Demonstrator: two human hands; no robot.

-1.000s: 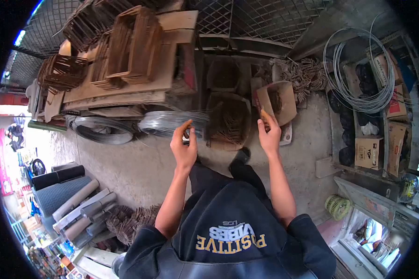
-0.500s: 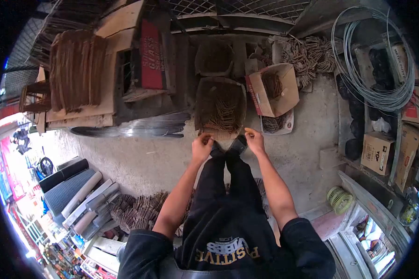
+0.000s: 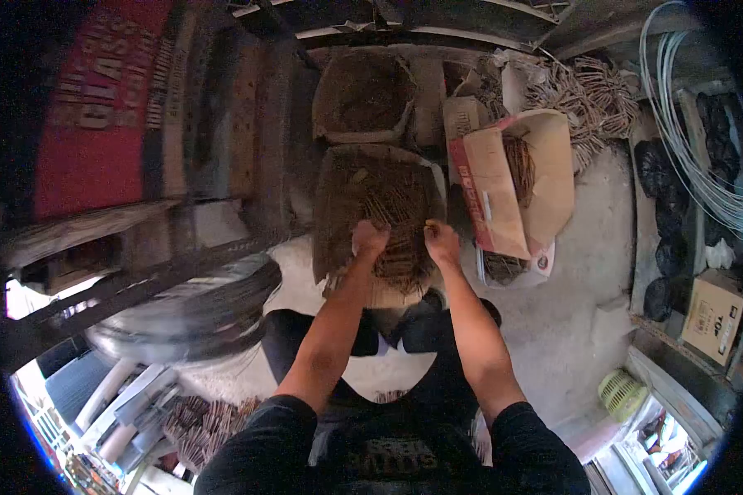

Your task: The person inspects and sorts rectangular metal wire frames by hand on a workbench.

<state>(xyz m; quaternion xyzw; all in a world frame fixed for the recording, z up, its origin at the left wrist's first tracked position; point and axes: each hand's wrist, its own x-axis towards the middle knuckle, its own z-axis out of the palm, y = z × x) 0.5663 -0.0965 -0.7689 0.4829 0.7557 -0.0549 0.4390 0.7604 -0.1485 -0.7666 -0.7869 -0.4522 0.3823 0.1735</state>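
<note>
My left hand (image 3: 371,238) is over the worn cardboard box (image 3: 332,206) in front of me, its fingers curled inward beside a pile of rusty bent wire pieces (image 3: 396,210). On the pile's right side, my right hand (image 3: 442,241) has thumb and fingers drawn together, with something yellowish at a fingertip. Dim light and blur hide whether either hand grips anything. Both forearms reach forward between my bent knees.
Behind stands another dark box (image 3: 363,95). To the right, a tilted open carton (image 3: 549,186) holds rusty wire, with rusty bundles (image 3: 590,103) beyond. Wire coils (image 3: 190,318) lie left, under a wooden rack (image 3: 82,305). A shelf with a carton (image 3: 712,318) lines the right.
I have crouched lower and come closer to the boxes. Both hands have moved from in front of the near box to over its rusty contents.
</note>
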